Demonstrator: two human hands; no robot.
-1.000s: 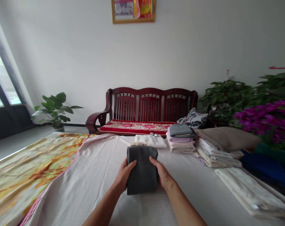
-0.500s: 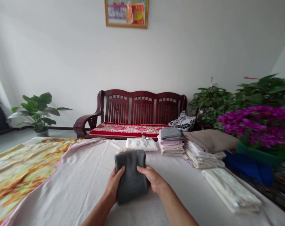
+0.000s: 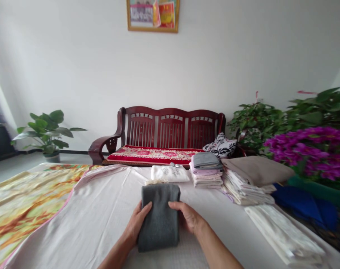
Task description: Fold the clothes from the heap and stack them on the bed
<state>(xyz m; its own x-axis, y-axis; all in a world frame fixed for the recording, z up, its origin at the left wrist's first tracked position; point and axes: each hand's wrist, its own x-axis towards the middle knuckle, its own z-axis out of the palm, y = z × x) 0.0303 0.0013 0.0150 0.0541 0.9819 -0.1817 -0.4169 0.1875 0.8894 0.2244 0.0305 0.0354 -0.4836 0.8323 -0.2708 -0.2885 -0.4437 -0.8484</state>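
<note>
A folded dark grey cloth (image 3: 159, 215) lies on the pale pink sheet (image 3: 102, 209) in front of me. My left hand (image 3: 137, 223) grips its left edge, thumb on top. My right hand (image 3: 188, 216) grips its right edge the same way. Both hands are closed on the cloth. Just beyond it a small cream-coloured item peeks out at the cloth's far edge, and a folded white embroidered cloth (image 3: 170, 173) lies further back.
A stack of folded lilac and grey cloths (image 3: 206, 173) and a larger pile topped by a taupe cushion (image 3: 254, 175) sit at the right. A folded white cloth (image 3: 284, 235) lies near right. A yellow patterned sheet (image 3: 26, 198) covers the left. A wooden bench (image 3: 164, 138) and plants stand behind.
The grey cloth and both hands stay together on the sheet. My view swung right after the first frame, then settled slightly; the hands' grip looks the same.
</note>
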